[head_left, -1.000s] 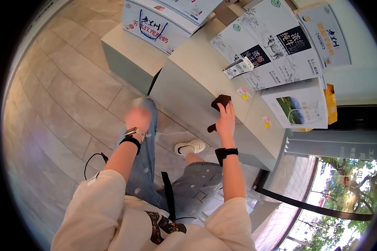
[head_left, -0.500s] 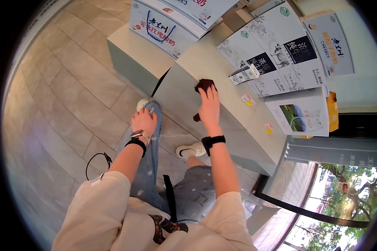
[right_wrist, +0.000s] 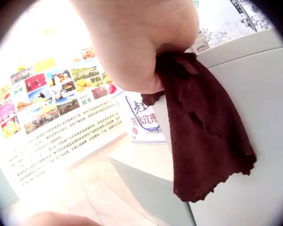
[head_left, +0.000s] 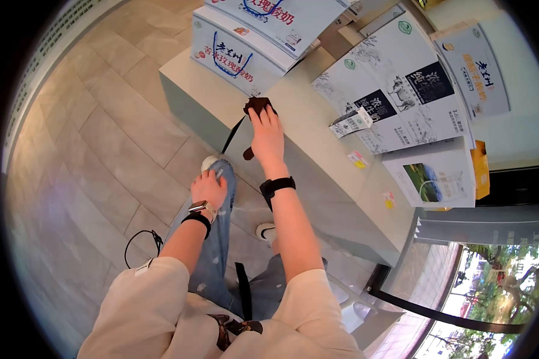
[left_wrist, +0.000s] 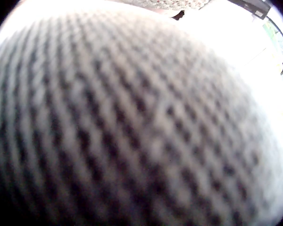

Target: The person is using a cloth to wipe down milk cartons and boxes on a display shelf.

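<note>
My right hand holds a dark brown cloth at the left end of the display counter, along its front edge. In the right wrist view the cloth hangs down from between thumb and fingers over the counter's pale front face. Its lower edge looks ragged. My left hand rests on the knee of the jeans with its fingers relaxed and holds nothing. Blurred woven fabric fills most of the left wrist view.
A lower stand adjoins the counter at left, bearing yogurt gift boxes. Large white milk boxes, a small milk carton and price tags stand on the counter. A printed wall poster is behind.
My right hand has moved left along the counter's front edge with the cloth, to near the gap beside the lower stand. My left hand, blurred at first, has settled on the knee.
</note>
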`<state>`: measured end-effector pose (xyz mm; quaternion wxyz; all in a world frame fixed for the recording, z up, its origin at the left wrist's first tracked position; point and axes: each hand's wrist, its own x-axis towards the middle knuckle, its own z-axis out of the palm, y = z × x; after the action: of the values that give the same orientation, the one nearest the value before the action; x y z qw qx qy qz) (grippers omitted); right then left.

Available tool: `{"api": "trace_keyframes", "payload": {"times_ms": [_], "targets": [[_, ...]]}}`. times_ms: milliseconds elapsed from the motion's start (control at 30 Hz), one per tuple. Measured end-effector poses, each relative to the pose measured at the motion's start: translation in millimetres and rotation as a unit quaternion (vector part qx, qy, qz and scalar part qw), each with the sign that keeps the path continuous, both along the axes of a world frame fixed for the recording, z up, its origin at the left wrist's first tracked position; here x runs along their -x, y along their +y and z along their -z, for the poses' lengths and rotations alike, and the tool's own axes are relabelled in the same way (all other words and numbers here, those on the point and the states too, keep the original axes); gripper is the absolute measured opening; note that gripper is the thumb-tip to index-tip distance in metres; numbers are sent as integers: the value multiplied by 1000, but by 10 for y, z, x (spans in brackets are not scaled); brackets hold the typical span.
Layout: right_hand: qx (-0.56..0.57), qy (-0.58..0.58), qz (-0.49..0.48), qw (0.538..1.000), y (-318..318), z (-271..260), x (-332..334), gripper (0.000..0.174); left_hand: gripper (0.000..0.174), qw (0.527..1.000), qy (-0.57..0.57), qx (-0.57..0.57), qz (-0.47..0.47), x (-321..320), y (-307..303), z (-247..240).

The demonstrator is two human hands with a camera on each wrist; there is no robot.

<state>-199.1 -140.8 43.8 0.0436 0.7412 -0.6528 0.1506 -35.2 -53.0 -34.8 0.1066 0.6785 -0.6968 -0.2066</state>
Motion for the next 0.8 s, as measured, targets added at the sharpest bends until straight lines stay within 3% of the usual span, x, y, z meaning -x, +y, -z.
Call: {"api": "trace_keyframes", "payload": {"times_ms": [133, 333, 567, 633, 733, 800], "targets": [[8, -4, 21, 1000, 209, 5, 192, 60, 32, 1000, -6, 1, 0, -14, 6, -23], [16, 70, 161, 984, 906, 33, 934, 62, 34, 1000, -20, -17, 7, -6, 2, 16], [-39, 232, 387, 892, 2078, -66, 1862, 37, 36, 999, -33, -33, 13, -5, 3, -9], [-122, 265, 452, 843, 2369, -124, 2099, 29, 36, 999, -37, -30, 14, -1, -7, -6], [-254, 204, 512, 795, 2625, -411, 2277, 25, 36, 999, -44, -23, 17, 14, 28, -4], [-165, 175, 496, 834, 2640, -544, 2292, 31, 37, 999, -43, -21, 16, 37, 30, -7]]}}
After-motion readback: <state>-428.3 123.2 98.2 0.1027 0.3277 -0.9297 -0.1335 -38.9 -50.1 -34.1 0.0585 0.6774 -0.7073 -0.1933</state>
